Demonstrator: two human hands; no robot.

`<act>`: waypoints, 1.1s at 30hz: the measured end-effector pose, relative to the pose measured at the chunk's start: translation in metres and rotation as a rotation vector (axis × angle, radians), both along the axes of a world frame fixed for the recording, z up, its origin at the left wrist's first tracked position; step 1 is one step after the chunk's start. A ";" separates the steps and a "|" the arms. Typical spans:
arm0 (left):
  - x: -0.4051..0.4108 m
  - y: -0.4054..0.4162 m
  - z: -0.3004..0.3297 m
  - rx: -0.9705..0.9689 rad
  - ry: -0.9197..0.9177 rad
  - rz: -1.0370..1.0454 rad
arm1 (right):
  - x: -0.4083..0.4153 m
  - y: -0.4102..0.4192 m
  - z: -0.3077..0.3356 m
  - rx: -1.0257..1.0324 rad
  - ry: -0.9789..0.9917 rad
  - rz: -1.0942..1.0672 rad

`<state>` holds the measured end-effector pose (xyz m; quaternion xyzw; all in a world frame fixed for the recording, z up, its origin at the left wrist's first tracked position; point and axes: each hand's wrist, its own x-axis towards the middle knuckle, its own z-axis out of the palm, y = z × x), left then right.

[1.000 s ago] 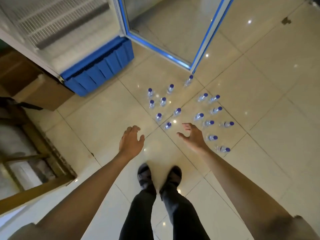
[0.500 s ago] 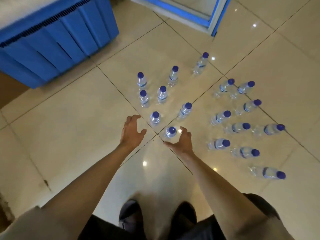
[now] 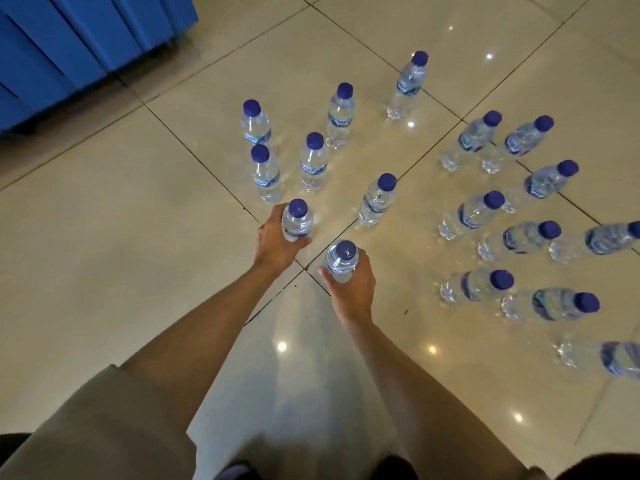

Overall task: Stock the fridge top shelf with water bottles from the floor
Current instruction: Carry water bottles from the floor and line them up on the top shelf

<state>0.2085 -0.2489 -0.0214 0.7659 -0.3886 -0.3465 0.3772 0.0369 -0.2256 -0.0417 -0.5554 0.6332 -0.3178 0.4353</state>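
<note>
Several clear water bottles with blue caps stand upright on the beige tiled floor (image 3: pixel 138 244). My left hand (image 3: pixel 273 242) grips one water bottle (image 3: pixel 297 221) around its body. My right hand (image 3: pixel 353 282) grips the nearest water bottle (image 3: pixel 342 258) the same way. Both held bottles are upright at floor level. Another bottle (image 3: pixel 376 199) stands just beyond my right hand, and a small group (image 3: pixel 266 173) stands just beyond my left. The fridge shelf is out of view.
The blue base grille of the fridge (image 3: pixel 79 39) fills the top left corner. More bottles (image 3: pixel 474 213) spread across the tiles to the right, reaching the frame's right edge. My legs show at the bottom edge.
I have bent down closer to the floor. Both hands, open and hovering before, have reached forward and closed around the two nearest bottles.
</note>
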 end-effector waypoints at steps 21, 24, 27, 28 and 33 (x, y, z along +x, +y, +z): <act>0.057 0.051 0.409 -0.098 -0.001 0.049 | 0.023 -0.033 0.396 -0.005 0.038 0.250; 0.074 0.061 0.517 -0.088 -0.024 0.078 | 0.039 -0.037 0.511 -0.043 0.010 0.314; 0.095 0.069 0.618 -0.110 -0.024 0.107 | 0.059 -0.040 0.619 -0.080 -0.017 0.360; 0.102 0.072 0.652 -0.123 -0.028 0.119 | 0.066 -0.041 0.653 -0.098 -0.012 0.371; 0.146 0.084 0.798 -0.202 -0.076 0.177 | 0.112 -0.045 0.799 -0.169 -0.050 0.425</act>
